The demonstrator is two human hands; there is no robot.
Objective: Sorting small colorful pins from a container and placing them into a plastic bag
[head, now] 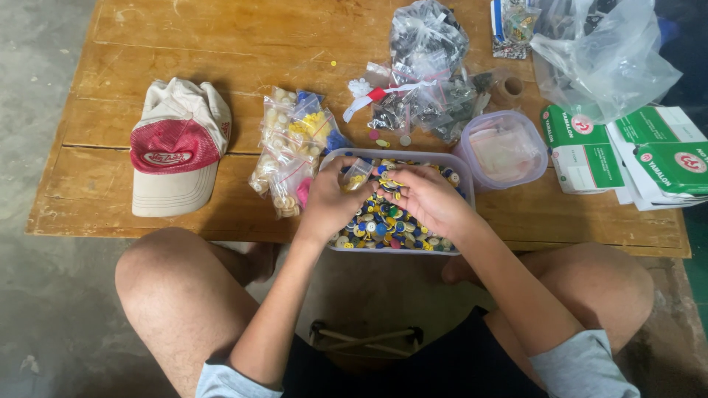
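A clear rectangular tub (457, 161) full of several coloured buttons (383, 221) sits at the near edge of a low wooden table (243, 44). My left hand (330, 203) is over the tub's left side and holds a small clear bag (356, 175) with a few yellowish buttons in it. My right hand (426, 195) is over the tub's middle, fingertips pinched on a button just beside the bag's mouth.
Small bags of sorted buttons (295, 147) lie left of the tub, and a red and beige cap (177, 147) further left. Behind are a bag of dark pieces (428, 74), a round lidded tub (503, 151), green and white boxes (627, 151) and an empty plastic bag (605, 51).
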